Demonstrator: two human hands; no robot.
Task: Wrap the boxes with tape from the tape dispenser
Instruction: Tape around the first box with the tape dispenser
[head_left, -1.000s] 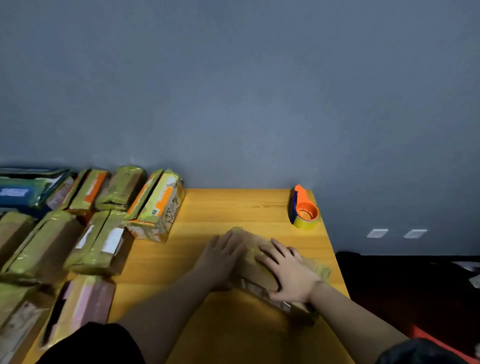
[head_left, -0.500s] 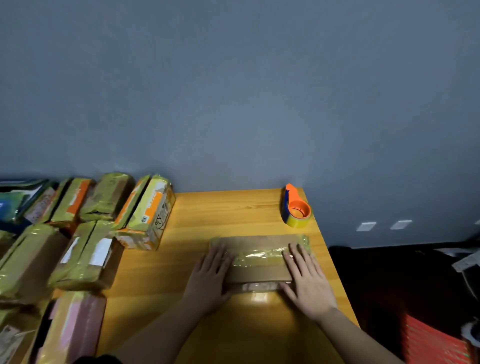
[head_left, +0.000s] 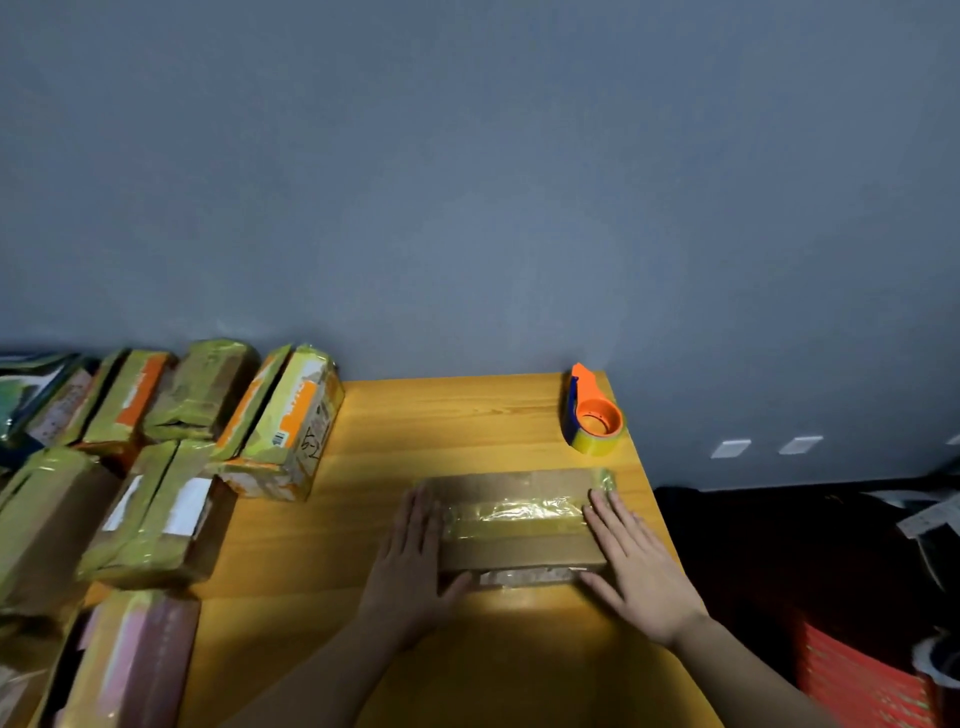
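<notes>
A flat brown cardboard box (head_left: 519, 522) lies lengthwise across the yellow wooden surface (head_left: 467, 426), near its right edge and towards the person's side. One strip of glossy yellowish tape (head_left: 514, 514) runs along the middle of its top face from end to end, wrinkled in places; a further clear patch shows on the near side wall. The left hand (head_left: 410, 571) lies flat against the box's left end, fingers (head_left: 423, 519) straight and close together, pointing away from the person, thumb extended under the near left corner. The right hand (head_left: 639, 571) mirrors it at the right end, fingers (head_left: 613, 519) straight and slightly spread, tips over the taped far right corner, thumb against the near right corner. Neither hand curls round anything (both press with flat palms). The tape dispenser (head_left: 592, 415), orange with a blue side and a yellow roll, stands apart from the box at the far right corner of the surface, by the grey wall (head_left: 467, 182). To the left, a cluster of taped parcels (head_left: 156, 467) covers the left side, several with orange and white labels; the nearest, an orange-and-yellow package (head_left: 285, 431), rests on the far left part of the surface, well apart from the box. Right of the surface the floor is dark, with a red object (head_left: 857, 680) at the lower right, too dim to identify.
</notes>
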